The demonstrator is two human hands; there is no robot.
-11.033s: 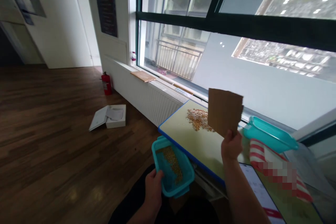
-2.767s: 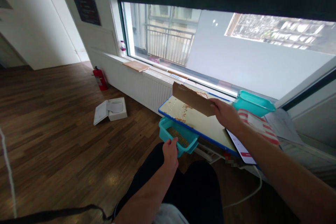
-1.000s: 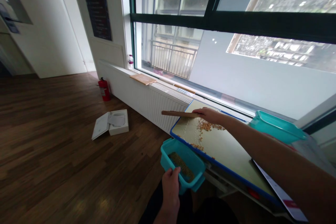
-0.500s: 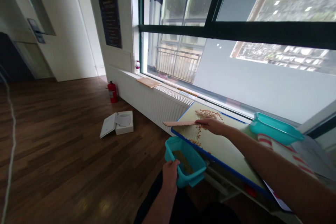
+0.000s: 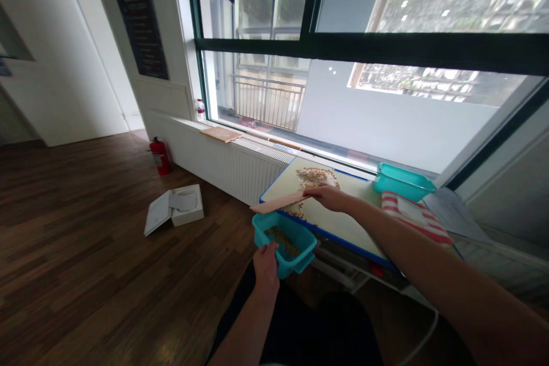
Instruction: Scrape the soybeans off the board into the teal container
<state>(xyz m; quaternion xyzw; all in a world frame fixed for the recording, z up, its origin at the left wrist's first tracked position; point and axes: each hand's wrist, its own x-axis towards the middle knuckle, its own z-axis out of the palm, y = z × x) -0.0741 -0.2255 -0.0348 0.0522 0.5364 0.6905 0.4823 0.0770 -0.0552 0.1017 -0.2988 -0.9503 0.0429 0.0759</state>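
My left hand [image 5: 266, 263] grips the near rim of a turquoise plastic bin [image 5: 303, 254], held just below the table's front edge. Small greenish-brown grains [image 5: 283, 240] cover part of the bin's floor. My right hand [image 5: 326, 197] is closed on the end of a flat, light wooden board [image 5: 278, 202]. The board reaches left over the table edge, above the bin's far rim. Behind the board, small orange-brown and whitish pieces [image 5: 315, 174] lie spread on the pale tabletop [image 5: 358, 206], which has a blue edge. The board hides some of these pieces.
A second turquoise bin [image 5: 403, 182] stands at the table's far right, beside a red-and-white striped cloth or bag [image 5: 414, 217]. A radiator [image 5: 231, 163] runs under the window. On the floor are an open white box [image 5: 186, 206] and a fire extinguisher [image 5: 160, 156].
The view has swung to the right. My right hand has drawn the board nearer the table's front edge, and the board now slants down to the left. The left hand keeps its hold on the bin.
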